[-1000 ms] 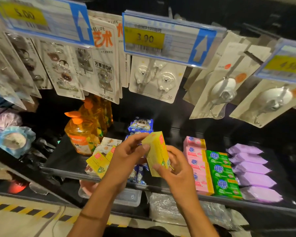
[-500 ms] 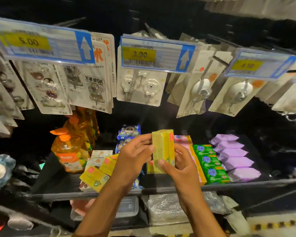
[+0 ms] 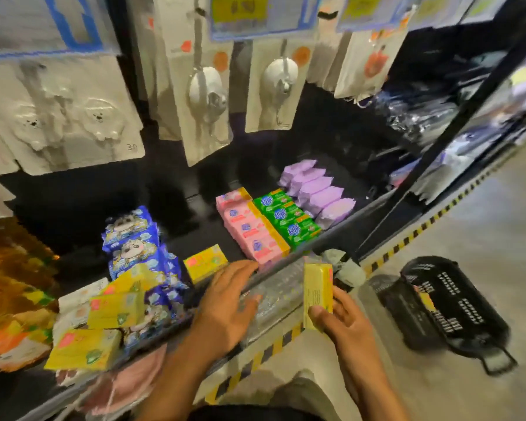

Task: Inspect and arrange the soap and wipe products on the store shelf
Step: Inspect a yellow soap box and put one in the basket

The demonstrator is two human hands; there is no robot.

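Two hands apart: your right hand (image 3: 343, 325) gripped an upright, rectangular yellow soap box (image 3: 318, 294); at its nine o'clock, your left hand (image 3: 225, 302) spread relaxed fingers over the shelf edge (image 3: 340, 229).

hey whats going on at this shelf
A person is sorting soap and wipes on a store shelf. The right hand grips a yellow soap box upright, in front of the shelf edge. The left hand is open, fingers stretched over that edge near a lone yellow box. Pink boxes, green boxes and purple packs sit in rows; more yellow boxes lie jumbled among blue packs.
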